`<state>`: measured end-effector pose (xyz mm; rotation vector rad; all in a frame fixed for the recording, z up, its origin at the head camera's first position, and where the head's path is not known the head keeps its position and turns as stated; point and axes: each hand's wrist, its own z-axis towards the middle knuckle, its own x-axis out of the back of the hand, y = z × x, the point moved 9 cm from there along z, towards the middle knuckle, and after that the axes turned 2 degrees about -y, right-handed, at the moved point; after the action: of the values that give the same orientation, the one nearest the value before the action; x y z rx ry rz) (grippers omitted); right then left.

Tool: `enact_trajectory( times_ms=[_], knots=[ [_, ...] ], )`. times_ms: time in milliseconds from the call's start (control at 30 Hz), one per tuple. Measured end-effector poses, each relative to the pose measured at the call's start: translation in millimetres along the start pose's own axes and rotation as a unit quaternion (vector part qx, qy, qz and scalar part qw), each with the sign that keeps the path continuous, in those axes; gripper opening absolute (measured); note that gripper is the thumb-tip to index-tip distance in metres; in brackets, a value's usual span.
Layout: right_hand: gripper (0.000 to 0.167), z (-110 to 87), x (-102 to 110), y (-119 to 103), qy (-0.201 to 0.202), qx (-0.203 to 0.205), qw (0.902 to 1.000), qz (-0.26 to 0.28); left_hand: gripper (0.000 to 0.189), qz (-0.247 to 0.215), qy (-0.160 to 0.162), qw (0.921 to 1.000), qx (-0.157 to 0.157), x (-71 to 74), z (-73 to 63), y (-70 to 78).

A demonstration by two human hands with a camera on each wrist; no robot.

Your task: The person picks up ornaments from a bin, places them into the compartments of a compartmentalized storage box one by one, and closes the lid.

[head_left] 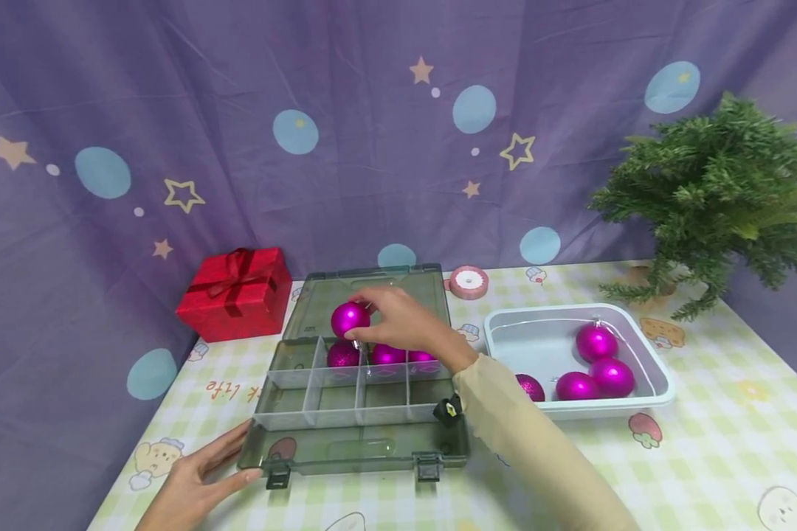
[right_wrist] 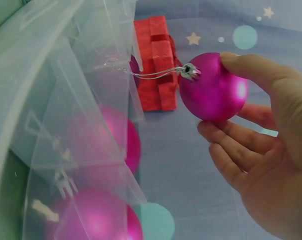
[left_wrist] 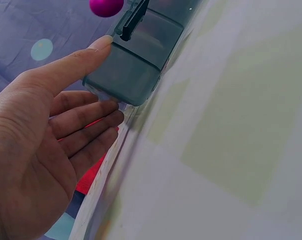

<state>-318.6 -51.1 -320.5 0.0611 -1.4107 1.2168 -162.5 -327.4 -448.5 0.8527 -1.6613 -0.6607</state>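
Observation:
My right hand point(head_left: 401, 321) pinches a shiny magenta Christmas ball point(head_left: 350, 319) between thumb and fingers, above the back row of a grey see-through divider box point(head_left: 305, 446). In the right wrist view, a silver cap with a thin loop of string hangs off the ball point(right_wrist: 211, 92) toward the box. Below it, a glittery magenta ball point(head_left: 343, 356) sits in a back compartment, with two more balls in that row, partly behind the hand. My left hand point(head_left: 195, 479) lies at the box's front left corner; the left wrist view shows its thumb touching the edge and its fingers loosely extended.
To the right stands a pale blue tub point(head_left: 667, 387) with several magenta balls. A small artificial tree point(head_left: 717, 184) is behind it. A ribbon roll point(head_left: 468, 282) lies near the box's raised lid point(head_left: 332, 291). At the back left sits a red gift box point(head_left: 239, 295).

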Motion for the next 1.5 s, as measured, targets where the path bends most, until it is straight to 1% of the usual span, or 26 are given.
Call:
enact_trajectory(
  times_ms=[200, 400, 633, 767, 1000, 1167, 1267, 1400, 1500],
  knots=[
    [0.054, 14.0, -18.6, -3.7, -0.004, 0.001, 1.0, 0.004, 0.08, 0.006, 0.002, 1.0, 0.004, 0.4, -0.7, -1.1],
    [0.051, 26.4, -34.2, -13.6, -0.003, 0.018, 0.9998, -0.003, 0.08, 0.011, 0.004, 0.9999, -0.008, 1.3, -0.8, 1.2],
    [0.05, 36.7, -49.5, -22.7, -0.008, 0.013, 0.9999, -0.005, 0.08, 0.013, 0.005, 0.9997, -0.02, 1.2, -0.3, 4.2],
    [0.05, 41.5, -56.9, -23.8, -0.005, 0.013, 0.9999, -0.006, 0.08, 0.018, 0.006, 0.9997, -0.018, 1.0, -0.1, 3.6],
    [0.049, 48.4, -70.8, -21.5, -0.006, 0.002, 1.0, 0.003, 0.082, 0.018, 0.007, 0.9998, -0.001, 0.6, -0.3, 0.6],
    [0.053, 49.0, -77.1, -18.3, -0.015, -0.011, 0.9998, 0.009, 0.084, 0.021, 0.008, 0.9997, 0.012, 0.0, -0.1, -1.1],
    [0.057, 46.5, -78.3, -15.1, -0.029, -0.023, 0.9989, 0.028, 0.084, 0.02, 0.005, 0.9997, 0.015, -1.1, 0.2, -0.8],
    [0.054, 40.9, -71.5, -13.1, -0.035, -0.031, 0.9975, 0.053, 0.085, 0.021, 0.003, 0.9996, 0.017, -1.4, 0.5, -1.0],
    [0.051, 37.0, -63.2, -13.0, -0.032, -0.03, 0.9974, 0.057, 0.085, 0.024, 0.004, 0.9995, 0.022, -0.4, 0.3, -2.7]
  ],
)
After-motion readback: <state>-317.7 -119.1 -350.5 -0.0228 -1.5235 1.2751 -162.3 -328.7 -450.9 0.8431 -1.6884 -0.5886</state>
